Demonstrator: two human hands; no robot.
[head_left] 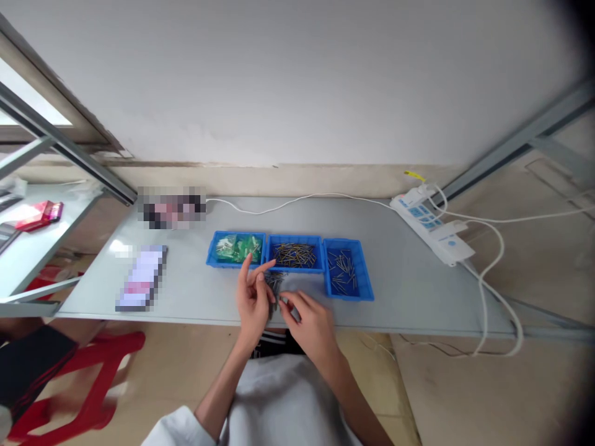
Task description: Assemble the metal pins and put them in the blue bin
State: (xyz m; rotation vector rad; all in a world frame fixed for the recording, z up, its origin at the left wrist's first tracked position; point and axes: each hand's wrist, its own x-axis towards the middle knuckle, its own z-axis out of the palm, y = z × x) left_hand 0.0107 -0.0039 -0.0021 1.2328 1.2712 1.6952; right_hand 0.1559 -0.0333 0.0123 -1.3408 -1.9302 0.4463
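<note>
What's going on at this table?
A person has their left hand and right hand close together near the front edge of a grey table; anything they hold is too small to make out. A small pile of thin metal pins lies just beyond them. Nearby are three blue trays, the middle and right ones holding more pins.

Honestly, no text I can read here: the white marks (255, 353) on my waistband (275, 339) are too tiny (same for the blue labels (416, 213) on the power strip (441, 241)).
</note>
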